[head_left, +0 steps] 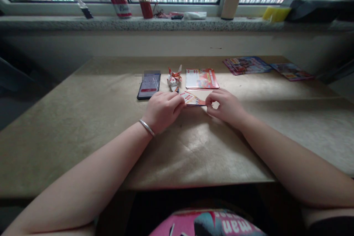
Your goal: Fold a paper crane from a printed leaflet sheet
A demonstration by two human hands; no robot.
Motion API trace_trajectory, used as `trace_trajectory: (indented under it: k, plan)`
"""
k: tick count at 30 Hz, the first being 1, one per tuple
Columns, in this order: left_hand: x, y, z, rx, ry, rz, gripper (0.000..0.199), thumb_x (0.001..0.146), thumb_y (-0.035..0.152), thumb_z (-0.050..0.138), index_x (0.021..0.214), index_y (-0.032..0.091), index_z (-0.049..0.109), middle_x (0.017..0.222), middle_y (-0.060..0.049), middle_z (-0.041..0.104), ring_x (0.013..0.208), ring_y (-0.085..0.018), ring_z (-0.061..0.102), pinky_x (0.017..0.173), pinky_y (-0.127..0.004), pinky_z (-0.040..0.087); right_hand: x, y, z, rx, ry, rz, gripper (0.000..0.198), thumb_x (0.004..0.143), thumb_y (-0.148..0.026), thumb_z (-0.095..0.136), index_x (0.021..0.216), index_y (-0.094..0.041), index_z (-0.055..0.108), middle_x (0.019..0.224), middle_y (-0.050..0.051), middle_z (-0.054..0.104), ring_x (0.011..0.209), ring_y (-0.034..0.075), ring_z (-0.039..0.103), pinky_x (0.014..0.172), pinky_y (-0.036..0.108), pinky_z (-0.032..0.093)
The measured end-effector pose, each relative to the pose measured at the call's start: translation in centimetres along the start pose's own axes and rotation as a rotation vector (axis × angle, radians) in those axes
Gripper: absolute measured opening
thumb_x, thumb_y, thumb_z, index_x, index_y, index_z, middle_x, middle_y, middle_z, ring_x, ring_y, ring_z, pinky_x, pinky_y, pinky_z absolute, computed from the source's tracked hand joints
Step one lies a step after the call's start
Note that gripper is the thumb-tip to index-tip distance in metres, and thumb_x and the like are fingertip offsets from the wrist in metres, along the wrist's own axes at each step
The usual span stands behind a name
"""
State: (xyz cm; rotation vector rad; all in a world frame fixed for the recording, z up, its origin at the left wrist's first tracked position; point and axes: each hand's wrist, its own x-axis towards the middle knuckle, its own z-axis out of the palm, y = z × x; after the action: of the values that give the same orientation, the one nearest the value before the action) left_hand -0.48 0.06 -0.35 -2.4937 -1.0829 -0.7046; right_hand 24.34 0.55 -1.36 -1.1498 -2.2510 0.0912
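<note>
Between my two hands is a folded piece of printed paper (193,99), white, red and orange, just above or on the table. My left hand (166,107), with a silver bangle at the wrist, pinches its left end. Thumb and fingertips of my right hand (225,106) close on its right corner. Just beyond the paper lie folded paper figures (174,78) in the same red and white print. To their right is a stack of square printed sheets (201,78). A phone (149,85) with its screen lit lies left of the figures.
Glossy printed leaflets (247,65) lie at the table's back right, with another pile (293,71) beside them. On the granite windowsill (166,25) stand a red can (119,3), a red lighter-like container (146,8) and a yellow object (276,14). The table (83,125) ends near my body.
</note>
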Motion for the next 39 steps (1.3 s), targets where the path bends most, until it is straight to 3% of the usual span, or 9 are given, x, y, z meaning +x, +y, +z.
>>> trace_trajectory:
  k: [14,21,25,29,31,39]
  plan:
    - [-0.1,-0.2,-0.5,-0.015,0.026,-0.043,0.025,0.095,0.032,0.048,0.082,0.019,0.065,0.085,-0.004,0.070,0.075,-0.017,0.062,0.069,-0.030,0.041,-0.1,1.5,-0.7,-0.007,0.031,0.059,0.007,0.070,-0.015,0.059,0.071,-0.022,0.059,0.078,0.002,0.063,0.078,0.019,0.056,0.071,0.031,0.043]
    - [-0.1,-0.3,-0.6,-0.021,0.055,-0.048,0.025,0.095,0.031,0.048,0.081,0.018,0.065,0.084,-0.004,0.069,0.075,-0.017,0.061,0.068,-0.030,0.042,-0.3,1.8,-1.1,-0.188,0.020,-0.010,0.006,0.073,-0.017,0.058,0.074,-0.022,0.059,0.082,0.004,0.065,0.081,0.021,0.056,0.072,0.033,0.042]
    - [-0.1,-0.1,-0.8,-0.056,0.083,-0.083,0.022,0.094,0.029,0.049,0.083,0.019,0.065,0.084,-0.004,0.069,0.077,-0.018,0.061,0.070,-0.029,0.043,-0.3,2.2,-1.2,-0.163,0.089,0.046,0.006,0.076,-0.017,0.056,0.076,-0.022,0.060,0.079,0.004,0.063,0.077,0.021,0.055,0.069,0.033,0.042]
    - [-0.1,0.0,-0.4,-0.064,0.083,-0.052,0.023,0.095,0.031,0.048,0.085,0.019,0.065,0.088,-0.004,0.069,0.079,-0.018,0.061,0.071,-0.030,0.043,-0.2,1.1,-1.0,0.006,0.143,-0.007,0.012,0.080,-0.017,0.053,0.084,-0.022,0.062,0.084,0.005,0.064,0.083,0.021,0.058,0.076,0.034,0.046]
    - [-0.1,0.0,-0.1,-0.086,0.090,-0.049,0.023,0.095,0.031,0.048,0.085,0.019,0.065,0.089,-0.004,0.069,0.080,-0.017,0.061,0.072,-0.030,0.043,-0.2,0.3,-0.9,0.014,0.139,-0.061,0.012,0.081,-0.018,0.054,0.086,-0.023,0.064,0.088,0.005,0.066,0.088,0.021,0.059,0.083,0.036,0.046]
    - [0.1,-0.4,0.3,-0.049,0.154,-0.018,0.019,0.092,0.033,0.054,0.082,0.021,0.066,0.088,-0.002,0.071,0.085,-0.019,0.059,0.085,-0.036,0.043,-0.2,-0.9,-0.9,-0.079,0.093,-0.121,0.011,0.084,-0.022,0.054,0.078,-0.023,0.063,0.082,0.003,0.069,0.082,0.020,0.056,0.081,0.034,0.044]
